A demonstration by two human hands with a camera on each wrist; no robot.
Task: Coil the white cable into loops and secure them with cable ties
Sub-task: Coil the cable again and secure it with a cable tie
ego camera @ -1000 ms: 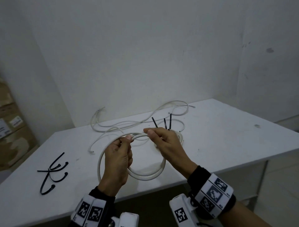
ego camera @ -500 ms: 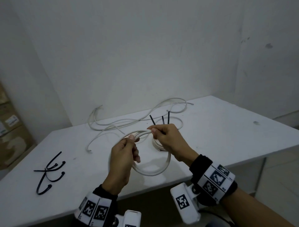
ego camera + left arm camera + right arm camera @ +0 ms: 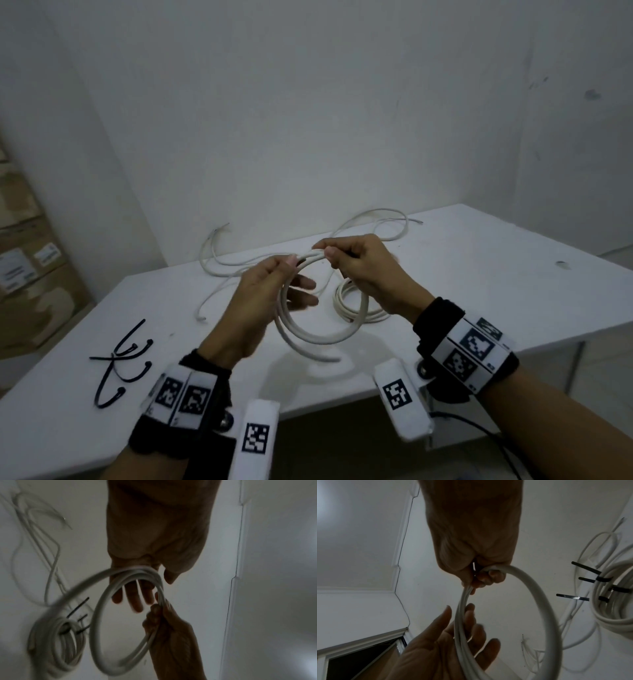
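A coil of white cable (image 3: 318, 337) hangs in the air above the white table (image 3: 496, 274), its free end sticking out at the bottom. My right hand (image 3: 325, 251) pinches the top of the coil (image 3: 539, 595) between thumb and curled fingers. My left hand (image 3: 294, 274) sits just left of it, with straight fingers (image 3: 135, 599) reaching through the loop (image 3: 102, 615); the strands lie across them and the thumb stands slightly off. A second coil (image 3: 346, 305), bound with black cable ties (image 3: 604, 579), lies on the table under my right hand.
Loose white cables (image 3: 376, 219) sprawl along the back of the table near the wall. Several spare black cable ties (image 3: 120, 363) lie at the front left. Cardboard boxes (image 3: 27, 267) stand on the floor to the left.
Both hands have lifted the coil higher off the table. My left hand has let go its grip and spread its fingers through the loop; the right hand keeps its pinch.
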